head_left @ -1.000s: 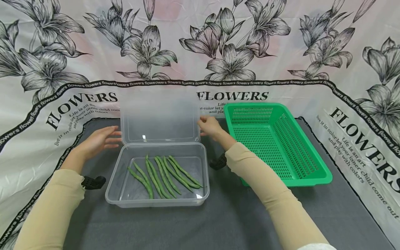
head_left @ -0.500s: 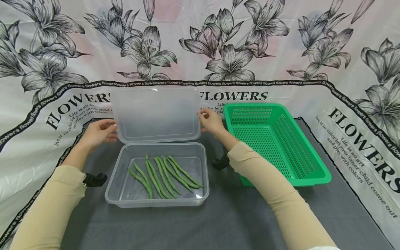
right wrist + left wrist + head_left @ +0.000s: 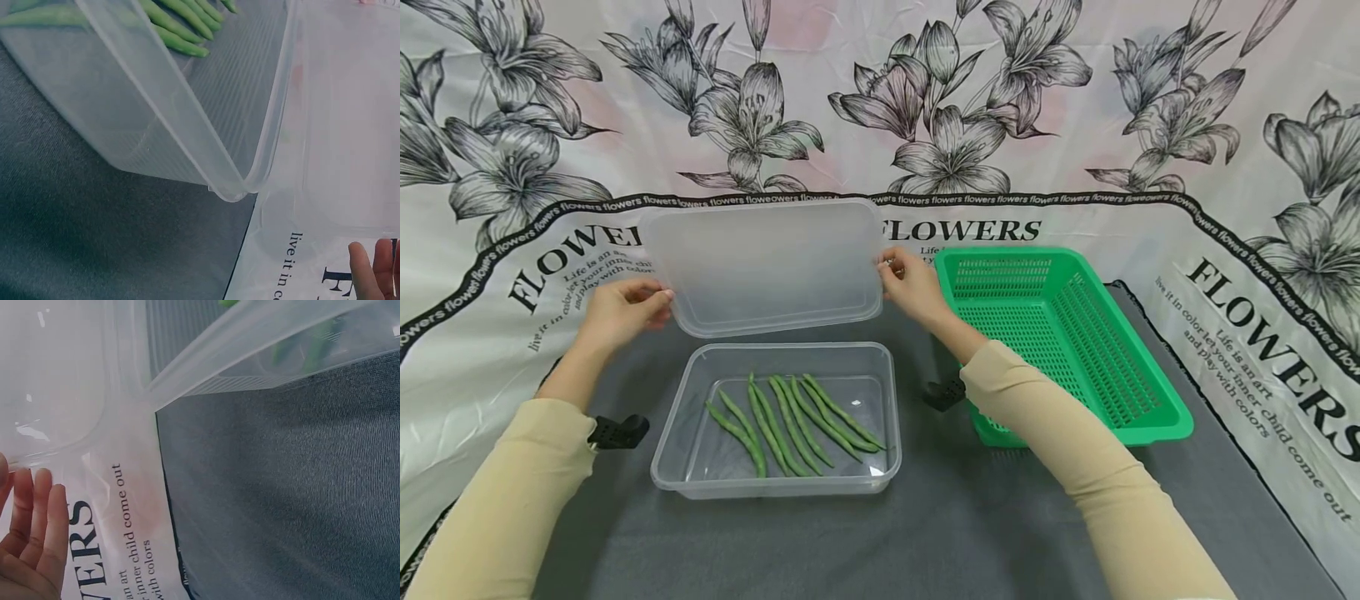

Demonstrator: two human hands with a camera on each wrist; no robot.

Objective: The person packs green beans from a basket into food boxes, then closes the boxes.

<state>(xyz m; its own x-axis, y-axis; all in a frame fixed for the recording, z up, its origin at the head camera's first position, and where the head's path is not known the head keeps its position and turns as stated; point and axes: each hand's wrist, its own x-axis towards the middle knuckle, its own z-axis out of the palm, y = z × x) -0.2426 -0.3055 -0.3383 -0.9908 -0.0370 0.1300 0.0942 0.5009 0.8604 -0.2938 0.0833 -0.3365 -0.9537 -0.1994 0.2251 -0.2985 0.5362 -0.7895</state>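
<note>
A translucent plastic lid (image 3: pixel 767 271) is held up, tilted, behind a clear plastic box (image 3: pixel 775 489). My left hand (image 3: pixel 621 312) pinches the lid's left edge between thumb and fingers. On the opposite side, my right hand (image 3: pixel 916 287) grips the right edge. Several green beans (image 3: pixel 793 425) lie side by side on the floor of the uncovered box. In the left wrist view, the left fingertips (image 3: pixel 42 481) are at the edge of the lid (image 3: pixel 50 381). The right wrist view catches only part of the right hand (image 3: pixel 373 275) below the lid (image 3: pixel 353 125).
A green perforated basket (image 3: pixel 1138 371) stands to the right, partly covered by my right forearm. Grey cloth (image 3: pixel 820 550) covers the table. Behind it hangs a white curtain (image 3: pixel 865 167) printed with flowers and lettering.
Both hands have raised the lid from behind the box, shifting it slightly left with its right side higher. The left hand has closed onto its edge. The box and beans stay put.
</note>
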